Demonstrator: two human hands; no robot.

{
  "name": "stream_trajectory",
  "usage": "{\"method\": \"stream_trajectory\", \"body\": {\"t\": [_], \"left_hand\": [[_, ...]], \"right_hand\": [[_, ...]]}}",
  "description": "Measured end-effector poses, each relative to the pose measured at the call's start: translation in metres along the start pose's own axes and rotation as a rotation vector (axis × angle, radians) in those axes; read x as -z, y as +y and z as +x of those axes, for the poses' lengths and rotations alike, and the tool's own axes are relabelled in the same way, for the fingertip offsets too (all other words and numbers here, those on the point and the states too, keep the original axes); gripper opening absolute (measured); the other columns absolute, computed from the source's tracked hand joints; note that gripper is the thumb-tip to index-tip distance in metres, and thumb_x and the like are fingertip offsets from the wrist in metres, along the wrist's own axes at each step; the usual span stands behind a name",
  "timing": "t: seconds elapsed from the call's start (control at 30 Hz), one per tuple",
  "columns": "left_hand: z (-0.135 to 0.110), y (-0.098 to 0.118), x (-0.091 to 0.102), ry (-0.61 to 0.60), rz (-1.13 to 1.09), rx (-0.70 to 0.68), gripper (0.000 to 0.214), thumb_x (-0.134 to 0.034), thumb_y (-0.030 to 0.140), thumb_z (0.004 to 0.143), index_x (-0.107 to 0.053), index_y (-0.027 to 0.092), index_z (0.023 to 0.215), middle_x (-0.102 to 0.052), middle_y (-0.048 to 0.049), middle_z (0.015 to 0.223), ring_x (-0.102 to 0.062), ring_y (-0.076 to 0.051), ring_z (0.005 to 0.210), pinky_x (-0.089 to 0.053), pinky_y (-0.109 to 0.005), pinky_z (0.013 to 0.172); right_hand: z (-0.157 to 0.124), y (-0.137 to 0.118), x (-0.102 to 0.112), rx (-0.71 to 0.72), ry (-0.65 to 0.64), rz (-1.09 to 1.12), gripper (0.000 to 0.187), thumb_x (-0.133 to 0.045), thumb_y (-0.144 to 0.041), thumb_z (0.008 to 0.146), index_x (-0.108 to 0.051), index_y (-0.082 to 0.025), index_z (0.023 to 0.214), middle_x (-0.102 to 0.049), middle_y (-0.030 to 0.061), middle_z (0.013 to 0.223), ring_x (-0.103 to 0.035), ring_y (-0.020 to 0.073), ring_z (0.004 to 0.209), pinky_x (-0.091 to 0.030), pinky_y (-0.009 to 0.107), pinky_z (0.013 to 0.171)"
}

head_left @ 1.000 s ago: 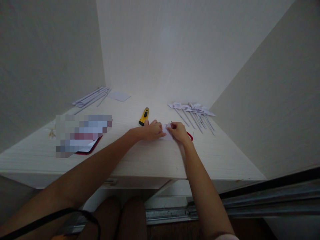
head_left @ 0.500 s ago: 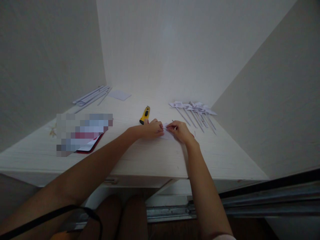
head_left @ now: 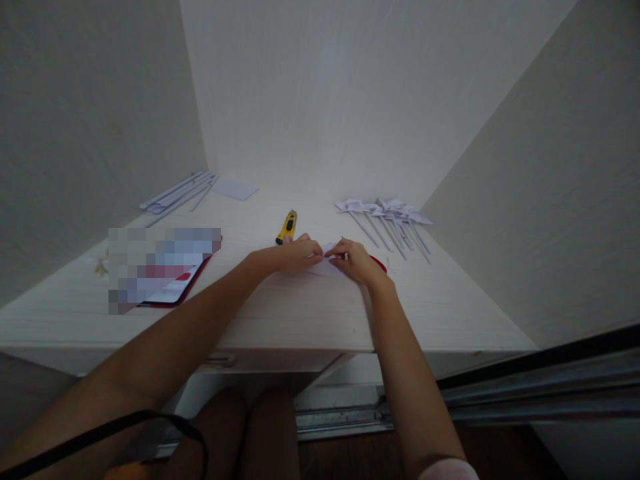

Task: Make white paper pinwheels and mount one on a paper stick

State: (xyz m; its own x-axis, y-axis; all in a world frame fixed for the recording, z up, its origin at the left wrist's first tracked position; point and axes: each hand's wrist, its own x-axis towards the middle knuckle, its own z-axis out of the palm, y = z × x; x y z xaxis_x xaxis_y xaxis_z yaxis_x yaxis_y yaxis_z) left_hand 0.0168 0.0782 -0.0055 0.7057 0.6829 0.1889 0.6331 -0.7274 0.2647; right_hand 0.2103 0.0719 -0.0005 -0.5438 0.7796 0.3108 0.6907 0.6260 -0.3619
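Observation:
My left hand [head_left: 303, 255] and my right hand [head_left: 354, 259] meet over the white desk, fingertips nearly touching. Both pinch a small piece of white paper [head_left: 325, 268], which lies low between them, partly covered by my fingers. A yellow utility knife [head_left: 287, 227] with black parts lies just beyond my left hand. Beside my right wrist a curved red thing [head_left: 379, 264] shows; most of it is hidden under the hand, so its kind is unclear.
Several folded paper pinwheel-like shapes on paper sticks [head_left: 390, 217] lie at the back right. Rolled paper sticks [head_left: 183, 193] and a paper sheet [head_left: 236, 190] are at the back left. A tablet or phone in a red case [head_left: 187, 287], partly blurred out, lies left. Walls enclose the desk [head_left: 300, 320].
The view has shifted slightly. My fingertips have moved a little on the paper, and more of the red thing beside my right wrist now shows.

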Motion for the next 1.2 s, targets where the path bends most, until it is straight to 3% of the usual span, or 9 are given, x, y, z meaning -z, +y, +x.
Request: {"method": "stream_trajectory", "body": {"t": [0.27,0.7,1.0,1.2], "left_hand": [[0.0,0.01,0.008,-0.059,-0.033,0.123,0.036,-0.031,0.032,0.088,-0.059,0.016,0.103,-0.061,-0.0108,0.101,-0.049,-0.023,0.1,-0.036,-0.038,0.083],[0.002,0.008,0.009,-0.052,-0.017,0.145,0.037,-0.03,0.035,0.088,-0.06,0.019,0.102,-0.061,-0.0093,0.094,-0.052,-0.022,0.096,-0.039,-0.034,0.08],[0.002,0.004,0.006,-0.043,-0.041,0.073,0.037,-0.031,0.036,0.089,-0.061,0.017,0.1,-0.062,-0.0095,0.095,-0.052,-0.021,0.095,-0.037,-0.035,0.084],[0.005,-0.002,-0.004,0.005,-0.002,0.011,0.034,-0.031,0.032,0.089,-0.061,0.017,0.094,-0.062,-0.0087,0.098,-0.049,-0.021,0.094,-0.032,-0.041,0.086]], "right_hand": [[0.0,0.003,-0.001,0.016,-0.018,0.002,0.022,-0.059,-0.009,0.075,-0.071,-0.02,0.09,-0.056,0.0035,0.076,-0.05,0.0104,0.066,-0.04,0.024,0.066],[0.001,-0.003,0.001,-0.002,-0.042,0.003,0.023,-0.059,-0.008,0.074,-0.072,-0.02,0.089,-0.056,0.0034,0.075,-0.05,0.0109,0.066,-0.04,0.025,0.067],[0.0,-0.004,0.0,-0.018,-0.03,0.032,0.02,-0.059,-0.009,0.074,-0.071,-0.018,0.087,-0.056,0.003,0.075,-0.05,0.0109,0.067,-0.041,0.025,0.068],[-0.001,-0.003,-0.002,-0.073,-0.021,-0.039,0.02,-0.054,-0.014,0.077,-0.07,-0.02,0.089,-0.056,0.005,0.085,-0.051,0.0147,0.081,-0.04,0.031,0.078]]}}
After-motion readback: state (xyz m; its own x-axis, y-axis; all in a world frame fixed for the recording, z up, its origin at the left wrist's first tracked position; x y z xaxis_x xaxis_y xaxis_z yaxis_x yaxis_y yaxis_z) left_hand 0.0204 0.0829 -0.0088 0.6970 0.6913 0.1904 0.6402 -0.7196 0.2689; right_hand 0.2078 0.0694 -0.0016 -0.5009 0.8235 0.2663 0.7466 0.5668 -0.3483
